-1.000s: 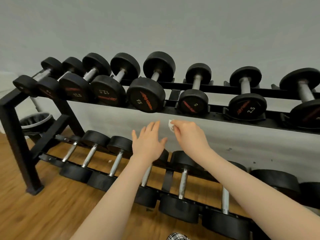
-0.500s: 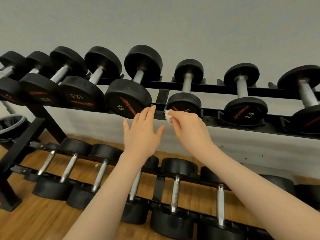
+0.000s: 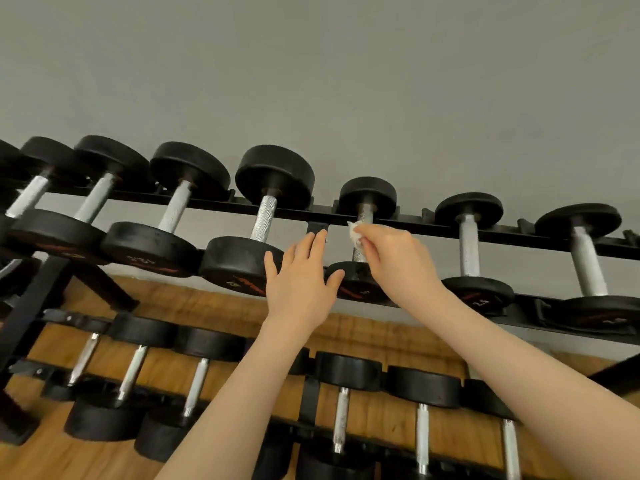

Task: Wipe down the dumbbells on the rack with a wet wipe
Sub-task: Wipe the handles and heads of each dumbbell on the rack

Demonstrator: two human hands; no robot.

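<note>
A black two-tier rack (image 3: 408, 226) carries black dumbbells with silver handles. My right hand (image 3: 398, 259) pinches a small crumpled white wet wipe (image 3: 355, 233) against the handle of the small dumbbell (image 3: 367, 199) in the middle of the top tier. My left hand (image 3: 300, 284) hovers just left of it with fingers straight and spread, in front of the gap between that dumbbell and the bigger 15 dumbbell (image 3: 258, 237). It holds nothing.
More dumbbells fill the top tier to the left (image 3: 162, 220) and right (image 3: 471, 247). The lower tier (image 3: 341, 403) holds several others above a wooden floor (image 3: 52, 459). A grey wall (image 3: 311, 81) stands behind the rack.
Both hands rose from below the top tier's front rail up to the small dumbbell. The wipe now touches its handle. The view tilted upward and came closer to the rack.
</note>
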